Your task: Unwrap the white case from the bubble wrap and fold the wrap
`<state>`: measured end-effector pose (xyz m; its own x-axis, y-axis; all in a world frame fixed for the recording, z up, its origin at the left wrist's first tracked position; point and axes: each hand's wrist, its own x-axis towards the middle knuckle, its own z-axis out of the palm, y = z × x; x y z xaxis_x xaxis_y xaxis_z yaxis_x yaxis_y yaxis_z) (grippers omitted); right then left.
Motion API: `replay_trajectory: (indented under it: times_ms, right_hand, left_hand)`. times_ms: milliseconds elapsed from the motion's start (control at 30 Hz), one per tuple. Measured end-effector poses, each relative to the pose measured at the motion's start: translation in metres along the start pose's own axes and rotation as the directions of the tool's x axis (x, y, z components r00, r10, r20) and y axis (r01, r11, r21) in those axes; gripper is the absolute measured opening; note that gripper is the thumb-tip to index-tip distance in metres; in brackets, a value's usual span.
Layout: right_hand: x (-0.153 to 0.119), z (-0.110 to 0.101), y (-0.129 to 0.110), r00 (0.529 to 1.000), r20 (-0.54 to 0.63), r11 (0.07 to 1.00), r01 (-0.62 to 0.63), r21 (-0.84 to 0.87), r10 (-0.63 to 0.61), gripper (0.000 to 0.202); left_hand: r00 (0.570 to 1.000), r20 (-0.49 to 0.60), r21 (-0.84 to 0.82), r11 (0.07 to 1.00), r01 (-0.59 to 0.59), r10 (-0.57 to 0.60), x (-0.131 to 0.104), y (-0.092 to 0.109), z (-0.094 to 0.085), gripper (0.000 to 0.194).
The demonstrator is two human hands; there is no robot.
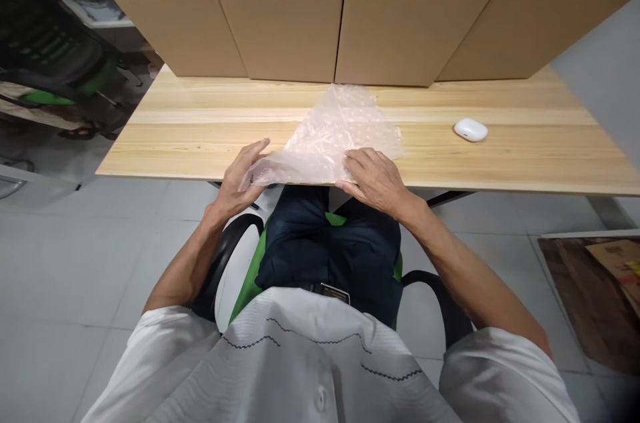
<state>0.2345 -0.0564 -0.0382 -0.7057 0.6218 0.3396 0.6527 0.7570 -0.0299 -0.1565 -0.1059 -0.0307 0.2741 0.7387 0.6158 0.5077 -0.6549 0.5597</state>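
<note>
A translucent, pinkish sheet of bubble wrap (325,133) lies on the table, its near side folded over along the front edge. At its left end, my left hand (243,176) cups the folded corner between thumb and stretched fingers. Farther right, my right hand (375,176) grips the near part of the wrap, with bent fingers on top and the thumb low at the table's edge. Whether anything lies inside the fold cannot be made out.
Brown cardboard boxes (287,29) stand stacked along the back of the wooden table (190,123). A small white earbud case (470,130) rests to the right of the wrap. A dark office chair (50,43) stands at the far left.
</note>
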Motion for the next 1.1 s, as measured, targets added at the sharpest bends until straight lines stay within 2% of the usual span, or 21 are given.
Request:
replay_trajectory:
  times_ms: [33,100,167,267,367,500,633,767,833,867,933,1000,1100]
  right_hand:
    - [0.001,0.000,-0.002,1.000,0.006,1.000,-0.008,-0.010,0.008,0.064]
    - [0.002,0.000,-0.003,1.000,0.011,1.000,-0.020,-0.018,0.020,0.065]
    - [0.001,0.000,-0.002,1.000,0.004,1.000,-0.026,-0.011,0.026,0.064]
    - [-0.001,0.001,0.000,1.000,0.001,1.000,-0.023,0.016,0.023,0.060]
    - [-0.003,0.003,0.001,1.000,0.008,0.999,-0.020,0.032,0.020,0.053]
    - [-0.005,0.005,-0.002,1.000,-0.020,1.000,-0.005,0.021,0.005,0.042]
    - [-0.004,0.003,-0.010,0.999,-0.036,1.000,0.024,-0.013,-0.024,0.035]
    - [0.002,-0.001,-0.023,1.000,-0.006,0.999,0.023,-0.035,-0.023,0.034]
    - [0.006,-0.002,-0.030,1.000,0.003,1.000,0.009,-0.028,-0.009,0.038]
    - [0.007,-0.002,-0.033,1.000,0.005,1.000,0.003,-0.022,-0.002,0.040]
    - [0.010,-0.002,-0.036,1.000,0.005,1.000,-0.006,-0.015,0.006,0.043]
    - [0.012,-0.003,-0.038,1.000,0.000,1.000,-0.017,-0.012,0.017,0.045]
    - [0.015,-0.006,-0.038,1.000,-0.005,1.000,-0.023,-0.010,0.023,0.043]
  left_hand:
    - [0.999,0.010,0.014,0.999,-0.036,0.036,-0.002,0.003,-0.001,0.065]
    - [0.997,0.027,-0.001,0.998,-0.066,0.066,-0.005,0.008,-0.004,0.043]
    - [0.999,0.028,-0.055,0.998,-0.022,0.024,-0.007,0.010,-0.006,0.025]
    - [0.995,0.008,-0.096,0.991,0.098,-0.098,-0.009,0.008,-0.011,0.019]
    - [0.988,0.008,-0.118,0.981,0.153,-0.153,-0.013,0.005,-0.019,0.013]
    - [0.979,0.020,-0.094,0.974,0.205,-0.204,-0.018,0.007,-0.030,0.016]
    - [0.969,-0.022,0.038,0.968,0.247,-0.247,-0.021,0.003,-0.035,0.026]
    - [0.981,-0.126,0.220,0.960,0.173,-0.148,-0.024,-0.011,-0.040,0.027]
    - [0.984,-0.163,0.314,0.942,0.118,-0.069,-0.026,-0.013,-0.044,0.028]
    - [0.985,-0.168,0.361,0.929,0.087,-0.027,-0.026,-0.010,-0.045,0.034]
    - [0.990,-0.131,0.433,0.901,0.019,0.042,-0.024,0.002,-0.041,0.058]
    - [0.996,-0.031,0.445,0.894,-0.060,0.082,-0.018,0.018,-0.027,0.075]
    - [0.978,0.182,0.373,0.912,-0.168,0.105,-0.003,0.037,0.010,0.065]
